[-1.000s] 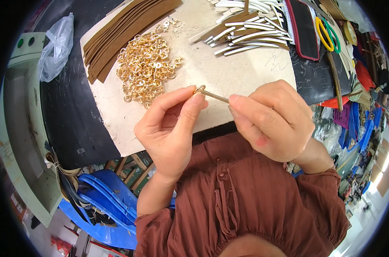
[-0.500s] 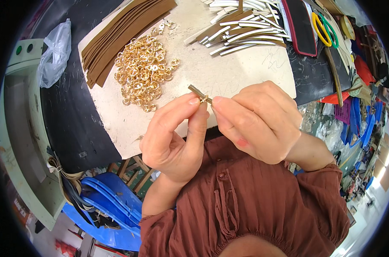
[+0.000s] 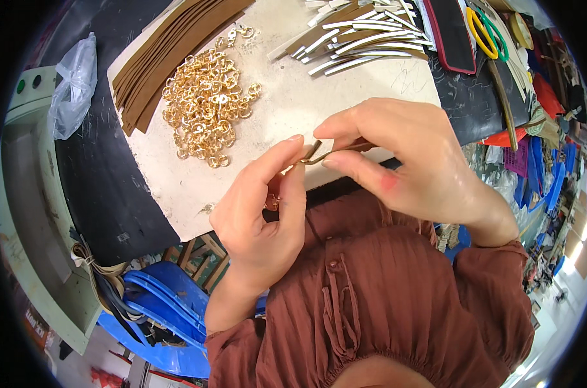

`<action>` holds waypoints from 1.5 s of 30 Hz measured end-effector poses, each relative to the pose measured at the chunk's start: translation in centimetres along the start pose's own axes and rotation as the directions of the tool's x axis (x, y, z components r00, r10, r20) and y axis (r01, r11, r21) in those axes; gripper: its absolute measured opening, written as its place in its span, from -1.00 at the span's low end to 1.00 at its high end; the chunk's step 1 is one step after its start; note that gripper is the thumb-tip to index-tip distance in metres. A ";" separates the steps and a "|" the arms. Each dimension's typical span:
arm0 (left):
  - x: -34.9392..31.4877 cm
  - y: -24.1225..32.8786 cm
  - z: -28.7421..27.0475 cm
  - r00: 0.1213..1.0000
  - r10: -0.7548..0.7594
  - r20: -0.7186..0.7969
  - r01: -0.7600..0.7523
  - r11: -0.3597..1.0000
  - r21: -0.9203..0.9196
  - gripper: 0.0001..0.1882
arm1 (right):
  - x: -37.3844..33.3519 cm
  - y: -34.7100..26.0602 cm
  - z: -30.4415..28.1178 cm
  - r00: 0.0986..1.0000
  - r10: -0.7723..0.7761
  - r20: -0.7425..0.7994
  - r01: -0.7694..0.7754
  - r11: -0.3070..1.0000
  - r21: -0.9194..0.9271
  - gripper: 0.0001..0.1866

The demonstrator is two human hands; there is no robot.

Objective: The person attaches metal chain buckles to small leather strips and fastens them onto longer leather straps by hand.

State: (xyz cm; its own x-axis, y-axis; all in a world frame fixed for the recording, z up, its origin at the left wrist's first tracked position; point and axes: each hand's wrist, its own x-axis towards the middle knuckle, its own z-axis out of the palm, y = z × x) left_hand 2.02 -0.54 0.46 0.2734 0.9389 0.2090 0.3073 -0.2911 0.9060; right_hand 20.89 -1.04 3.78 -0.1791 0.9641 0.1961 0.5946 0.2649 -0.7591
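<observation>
Over the near edge of the pale board, my left hand (image 3: 261,210) pinches a gold metal clasp (image 3: 274,202), mostly hidden behind the fingers. A narrow brown strap (image 3: 346,150) passes through it at the fingertips, and its short end sticks up. To the right, my right hand (image 3: 413,152) has thumb and fingers around the strap's longer part, which runs into the palm. Several similar gold ring-shaped clasps lie in a pile (image 3: 206,107) on the board, left of my hands.
Brown strips (image 3: 170,61) are stacked at the far left of the board (image 3: 277,107). White-edged strips (image 3: 364,42) lie at its far right. Beyond them are a phone-like device in a red case (image 3: 452,35) and yellow-handled scissors (image 3: 481,32). A clear plastic bag (image 3: 74,87) rests left.
My right hand has moved right and opened its pinch somewhat, away from my left fingertips. More strap now shows, bent at the clasp with two parts spread apart.
</observation>
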 end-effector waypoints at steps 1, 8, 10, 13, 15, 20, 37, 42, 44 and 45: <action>0.0 0.0 -0.2 1.000 -0.004 0.001 0.004 1.000 0.001 -0.70 | 0.1 0.1 -0.3 0.999 0.011 0.052 -0.012 1.000 0.021 -0.75; 0.0 0.5 -1.4 0.960 -0.192 0.206 0.224 0.963 -0.147 -0.69 | 0.3 0.8 -0.9 0.973 0.089 0.215 -0.109 0.990 0.086 -0.84; 0.0 0.7 -1.6 0.948 -0.219 0.231 0.258 0.954 -0.154 -0.70 | 0.4 1.0 -1.0 0.968 0.082 0.237 -0.111 0.988 0.109 -0.83; -0.1 0.7 -1.8 0.922 -0.287 0.261 0.345 0.913 -0.218 -0.71 | 0.6 1.5 -0.8 0.957 0.061 0.284 -0.114 0.978 0.173 -0.84; 0.0 0.7 -1.8 0.918 -0.288 0.273 0.351 0.909 -0.222 -0.70 | 0.7 1.4 -0.6 0.951 0.050 0.306 -0.119 0.970 0.211 -0.85; -0.1 -0.2 -2.5 0.878 -0.334 0.343 0.428 0.869 -0.248 -0.74 | 0.6 1.0 -0.8 0.935 0.127 0.332 -0.200 0.960 0.197 -0.92; -0.1 -0.9 -2.9 0.832 -0.409 0.375 0.555 0.641 -0.530 -0.78 | -1.0 0.1 -1.1 0.968 0.222 0.113 -0.247 0.917 0.314 -0.96; -0.2 -1.6 -2.5 0.799 -0.496 0.339 0.571 0.451 -0.686 -0.76 | -1.5 0.0 -1.0 0.994 0.083 0.071 -0.095 0.979 0.183 -0.96; -0.2 -1.6 -2.5 0.784 -0.519 0.340 0.561 0.358 -0.746 -0.75 | -1.8 0.2 -0.7 0.990 0.135 0.049 -0.142 0.969 0.204 -0.95; -0.1 -1.5 -2.5 0.781 -0.512 0.359 0.557 0.310 -0.770 -0.76 | -1.9 0.2 -0.6 0.990 0.134 0.049 -0.141 0.969 0.204 -0.95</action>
State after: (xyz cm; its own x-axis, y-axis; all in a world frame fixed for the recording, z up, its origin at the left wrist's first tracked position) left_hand -0.73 0.25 -0.02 0.3834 0.8161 -0.4324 -0.4541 0.5743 0.6812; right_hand 21.83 -2.82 3.68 -0.1357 0.9888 0.0619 0.4416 0.1162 -0.8897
